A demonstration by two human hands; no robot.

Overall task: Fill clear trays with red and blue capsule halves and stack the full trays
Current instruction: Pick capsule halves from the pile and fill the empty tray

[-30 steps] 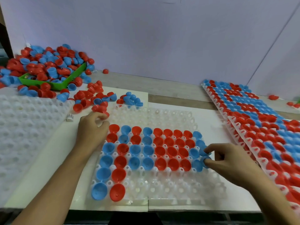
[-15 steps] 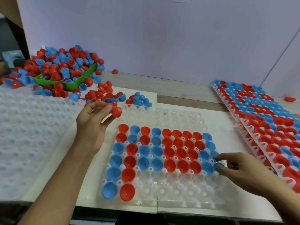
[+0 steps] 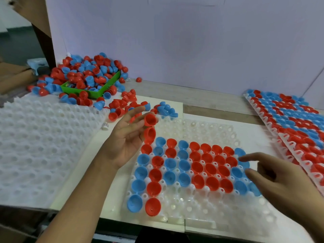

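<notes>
- Head view, the only one. Left hand [image 3: 128, 137] is raised palm-up over the far-left corner of the clear tray [image 3: 201, 213]; its fingertips pinch one red capsule half [image 3: 150, 119], mouth turned toward me. A second red half [image 3: 149, 135] sits just under it, against the fingers; I cannot tell whether it is held or seated in the tray.
- Right hand [image 3: 284, 183] hovers over the tray's right edge at about 4 o'clock from the left hand, fingers stretched and loose, grasping nothing. Blue halves [image 3: 240, 187] lie just beneath its fingertips.
- Tray state: the middle rows are filled and two columns run down the left side; the far strip and most of the near rows show bare sockets.
- Key relation, my judgement: the nearest bare sockets lie at 3 o'clock from the held half, just beside it, so the left hand is the nearer one. The half's axis needs tipping so its mouth faces up.
- Room: loose halves [image 3: 122, 106] crowd the 12 o'clock side near the green bin [image 3: 98, 92]; empty white trays [image 3: 43, 141] lie at 9 o'clock; filled trays [image 3: 298, 123] overlap at 2 o'clock. The near edge drops off the table.
</notes>
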